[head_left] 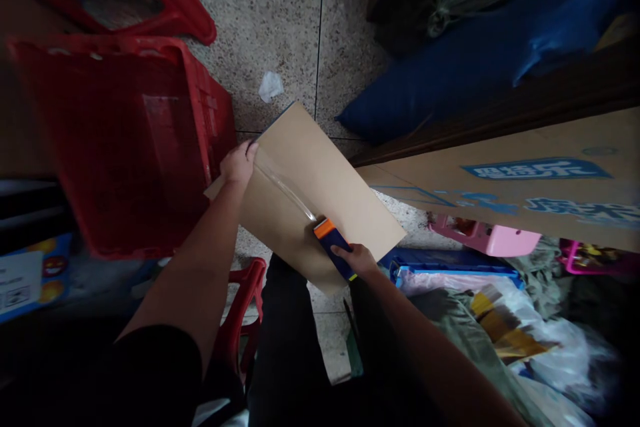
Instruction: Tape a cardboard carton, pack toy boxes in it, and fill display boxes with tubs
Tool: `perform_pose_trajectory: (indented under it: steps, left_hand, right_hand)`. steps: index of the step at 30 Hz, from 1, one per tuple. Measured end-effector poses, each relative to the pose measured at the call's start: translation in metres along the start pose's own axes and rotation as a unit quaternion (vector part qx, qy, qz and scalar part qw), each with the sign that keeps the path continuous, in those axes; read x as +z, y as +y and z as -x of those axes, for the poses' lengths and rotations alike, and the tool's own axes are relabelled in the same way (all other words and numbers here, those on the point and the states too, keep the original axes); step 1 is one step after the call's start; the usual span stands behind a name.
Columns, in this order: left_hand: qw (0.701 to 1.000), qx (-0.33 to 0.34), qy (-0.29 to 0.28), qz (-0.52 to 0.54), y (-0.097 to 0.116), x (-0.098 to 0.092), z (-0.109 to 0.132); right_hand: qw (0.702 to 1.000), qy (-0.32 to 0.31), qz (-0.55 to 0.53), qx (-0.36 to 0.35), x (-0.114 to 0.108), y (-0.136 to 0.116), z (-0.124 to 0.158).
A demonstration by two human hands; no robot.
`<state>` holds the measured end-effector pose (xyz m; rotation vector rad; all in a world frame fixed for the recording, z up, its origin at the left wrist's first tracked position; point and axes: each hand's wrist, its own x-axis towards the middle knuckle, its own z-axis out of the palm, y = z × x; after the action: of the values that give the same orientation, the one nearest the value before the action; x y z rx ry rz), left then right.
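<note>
A flat brown cardboard box (pixel 320 173) lies tilted across my lap, above the floor. My left hand (pixel 239 161) is closed on its left edge, with the thumb pressed on top. A strip of clear tape (pixel 285 188) runs across the cardboard from that hand down to a blue and orange tape dispenser (pixel 332 244). My right hand (pixel 358 259) is closed round the dispenser's blue handle and holds its orange head against the cardboard.
A red plastic crate (pixel 125 140) stands at the left, a red stool (pixel 245 307) below it. A large printed carton (pixel 525 180) leans at the right over a pink tray (pixel 485 235). A blue sack (pixel 480 53), cloth, bags and a crumpled paper (pixel 271 85) lie around on the speckled floor.
</note>
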<state>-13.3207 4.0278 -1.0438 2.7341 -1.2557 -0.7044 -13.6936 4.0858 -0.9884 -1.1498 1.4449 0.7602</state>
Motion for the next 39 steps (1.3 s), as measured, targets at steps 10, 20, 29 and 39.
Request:
perform_pose_trajectory:
  steps: [10,20,29,39]
  left_hand:
    - [0.958,0.261,-0.022,-0.119,0.025,0.074,0.142]
    - [0.851,0.479,-0.133,-0.169,0.026,0.086,0.166]
    - [0.863,0.433,-0.165,-0.203,0.04,0.091,0.176]
    - [0.912,0.345,-0.092,-0.201,0.066,0.108,0.223]
  right_hand:
    - [1.0,0.007,0.021,0.009,0.003,-0.001,-0.018]
    - [0.998,-0.005,0.046,-0.037,-0.005,0.014,-0.007]
    - [0.996,-0.037,0.064,-0.04,-0.025,0.142,0.004]
    - [0.997,-0.006,0.057,-0.044,-0.019,0.142,-0.003]
